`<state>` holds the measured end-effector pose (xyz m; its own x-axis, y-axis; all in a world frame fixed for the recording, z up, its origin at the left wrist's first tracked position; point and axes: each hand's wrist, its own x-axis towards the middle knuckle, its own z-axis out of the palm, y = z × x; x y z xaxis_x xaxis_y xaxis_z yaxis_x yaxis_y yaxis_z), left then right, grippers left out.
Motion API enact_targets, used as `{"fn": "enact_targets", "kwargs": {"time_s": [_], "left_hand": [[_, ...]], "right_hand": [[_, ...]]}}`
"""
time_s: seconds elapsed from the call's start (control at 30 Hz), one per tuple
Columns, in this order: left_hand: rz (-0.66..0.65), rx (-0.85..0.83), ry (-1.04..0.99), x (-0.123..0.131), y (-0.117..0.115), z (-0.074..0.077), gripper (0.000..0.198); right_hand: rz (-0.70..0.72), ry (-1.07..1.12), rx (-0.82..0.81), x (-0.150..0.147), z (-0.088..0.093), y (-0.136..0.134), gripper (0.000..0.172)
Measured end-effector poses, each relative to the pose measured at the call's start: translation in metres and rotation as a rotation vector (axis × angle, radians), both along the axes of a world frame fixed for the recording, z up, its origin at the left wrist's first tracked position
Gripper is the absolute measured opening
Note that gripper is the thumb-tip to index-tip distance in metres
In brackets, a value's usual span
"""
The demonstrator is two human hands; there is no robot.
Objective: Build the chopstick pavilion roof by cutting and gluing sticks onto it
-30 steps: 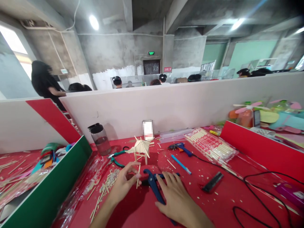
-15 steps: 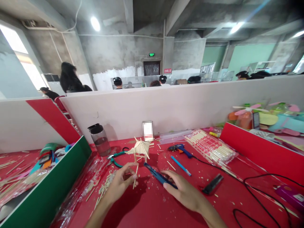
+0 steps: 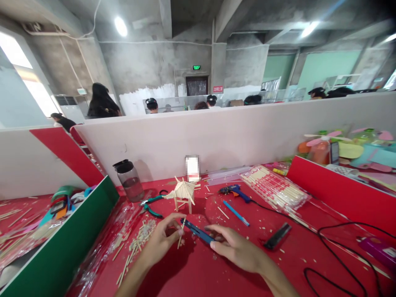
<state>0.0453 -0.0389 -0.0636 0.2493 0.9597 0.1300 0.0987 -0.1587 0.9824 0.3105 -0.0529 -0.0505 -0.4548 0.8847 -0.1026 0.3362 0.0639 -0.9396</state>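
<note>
My left hand [image 3: 161, 243] pinches a thin wooden stick [image 3: 180, 238] that hangs down from its fingertips over the red table [image 3: 198, 272]. My right hand [image 3: 238, 249] is closed on the handles of blue cutters [image 3: 198, 232], whose tip touches the stick. Just behind them stands a small hut built of sticks [image 3: 183, 193].
Green-handled pliers [image 3: 151, 204] and a dark bottle [image 3: 130, 180] lie left of the hut. A blue glue gun [image 3: 233, 191], a blue pen [image 3: 235, 213], a pack of sticks [image 3: 274, 189], a black bar [image 3: 277, 236] and black cables [image 3: 337, 247] fill the right. Cut stick pieces [image 3: 140, 237] litter the left.
My right hand has lifted the blue cutters off the table and brought their tip up to the stick in my left hand. A person in the background walked to the right.
</note>
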Motion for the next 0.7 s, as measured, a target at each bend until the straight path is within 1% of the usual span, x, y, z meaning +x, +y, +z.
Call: {"fn": "enact_targets", "kwargs": {"time_s": [0.13,0.27,0.43,0.53,0.7], "left_hand": [[0.0,-0.012,-0.03,0.001,0.001,-0.003,0.044],[-0.008,-0.018,-0.041,0.0,0.002,-0.003,0.046],[-0.014,-0.027,-0.034,-0.001,0.002,-0.002,0.046],[-0.011,-0.024,-0.025,-0.002,0.002,-0.004,0.046],[-0.002,-0.017,-0.005,-0.003,0.003,-0.004,0.046]], "right_hand": [[0.014,0.021,0.034,-0.003,-0.004,0.0,0.051],[0.027,0.015,0.068,-0.002,-0.005,0.0,0.045],[0.007,-0.027,0.08,-0.001,-0.01,0.002,0.049],[-0.012,-0.037,0.08,-0.002,-0.013,0.003,0.048],[-0.02,-0.066,0.107,-0.003,-0.012,0.003,0.047]]}}
